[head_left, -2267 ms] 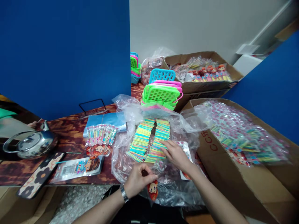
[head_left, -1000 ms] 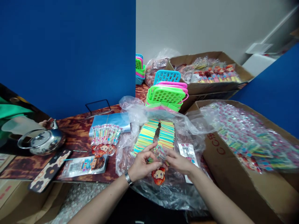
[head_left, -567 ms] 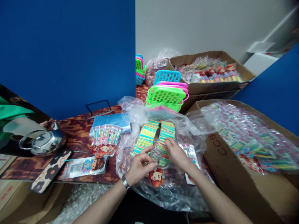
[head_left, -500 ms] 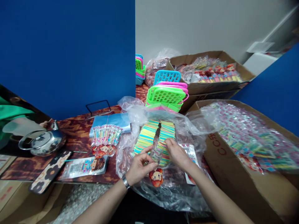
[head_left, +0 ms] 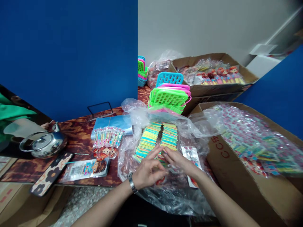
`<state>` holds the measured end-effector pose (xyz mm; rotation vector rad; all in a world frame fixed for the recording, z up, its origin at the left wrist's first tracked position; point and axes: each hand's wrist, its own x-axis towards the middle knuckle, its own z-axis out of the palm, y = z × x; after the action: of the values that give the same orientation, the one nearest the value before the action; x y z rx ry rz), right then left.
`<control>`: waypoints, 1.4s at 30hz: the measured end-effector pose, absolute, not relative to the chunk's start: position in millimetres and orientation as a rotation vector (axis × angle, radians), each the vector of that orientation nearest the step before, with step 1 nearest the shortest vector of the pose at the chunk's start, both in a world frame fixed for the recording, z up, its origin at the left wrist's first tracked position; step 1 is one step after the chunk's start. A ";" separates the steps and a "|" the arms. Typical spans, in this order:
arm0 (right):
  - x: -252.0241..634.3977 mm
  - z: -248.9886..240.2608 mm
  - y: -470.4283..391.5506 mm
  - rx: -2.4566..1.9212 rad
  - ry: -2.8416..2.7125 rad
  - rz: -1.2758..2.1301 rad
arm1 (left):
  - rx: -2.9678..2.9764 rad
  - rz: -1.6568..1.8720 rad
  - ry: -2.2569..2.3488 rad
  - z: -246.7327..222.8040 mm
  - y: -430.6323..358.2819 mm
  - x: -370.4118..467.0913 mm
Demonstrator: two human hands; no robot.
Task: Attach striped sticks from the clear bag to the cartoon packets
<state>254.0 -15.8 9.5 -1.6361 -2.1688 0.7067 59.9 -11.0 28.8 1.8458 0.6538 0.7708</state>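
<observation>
Two rows of thin colored sticks [head_left: 148, 138] lie in a spread clear plastic bag [head_left: 182, 201]. My left hand [head_left: 150, 171] is over the front of the sticks, thumb and forefinger pinched on a small clear packet, with a red-haired cartoon head [head_left: 160, 181] mostly hidden below the fingers. Close beside it, my right hand [head_left: 174, 159] has its fingertips together at the packet's upper end; what they grip is too small to tell. Filled packets with cartoon heads [head_left: 107, 140] fan out to the left, and a printed pouch [head_left: 90, 169] lies nearer the front edge.
Stacked plastic baskets [head_left: 169, 96] stand behind the bag. Cardboard boxes of packets [head_left: 221, 149] are at the right. On the left are a metal kettle [head_left: 44, 145], a flower-patterned case [head_left: 50, 175] and a person in a green sleeve [head_left: 14, 115]. A blue panel [head_left: 68, 56] rises behind.
My right hand has moved left and down from the right row of sticks to my left hand. My left hand has turned and shifted slightly right, covering most of the cartoon head.
</observation>
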 end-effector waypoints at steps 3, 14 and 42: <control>251.7 9.7 -18.6 -1.493 -2.110 0.941 | 1.921 0.715 0.601 30.9 -9.5 62.4; 230.7 30.1 -38.7 -1.579 -1.654 0.764 | 1.017 0.776 0.713 23.1 -29.9 60.6; 224.3 43.7 -37.9 -1.197 -1.720 0.256 | 1.034 0.762 0.760 23.8 -30.3 45.0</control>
<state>224.3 -37.9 43.7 -1.1972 -1.7202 0.2563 45.0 -30.3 23.8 1.0343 0.7596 0.7621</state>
